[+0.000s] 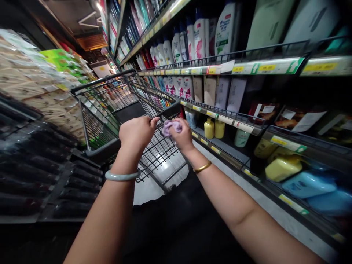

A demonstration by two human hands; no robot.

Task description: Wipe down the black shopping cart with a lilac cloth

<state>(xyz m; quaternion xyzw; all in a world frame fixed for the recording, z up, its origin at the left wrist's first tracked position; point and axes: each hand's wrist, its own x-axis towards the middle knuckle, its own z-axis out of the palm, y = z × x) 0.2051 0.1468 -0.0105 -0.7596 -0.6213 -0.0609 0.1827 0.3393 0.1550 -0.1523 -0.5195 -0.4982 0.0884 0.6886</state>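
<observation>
My left hand [137, 134], with a pale bangle on its wrist, is wrapped round the dark handle of a shopping cart [103, 148]. A crumpled light purple cloth-like thing [171, 128] is pinched in the fingers of my right hand [183, 136], close to the right end of the handle. A gold bangle circles the right wrist. The wire basket of the cart stretches out ahead of both hands, and no goods can be made out in it.
Shelves [203, 69] of shampoo and lotion bottles run along the right, close to the cart. Stacked packages [35, 77] and dark crates [30, 172] line the left. A tiled floor [162, 168] shows through the cart, and the aisle leads ahead.
</observation>
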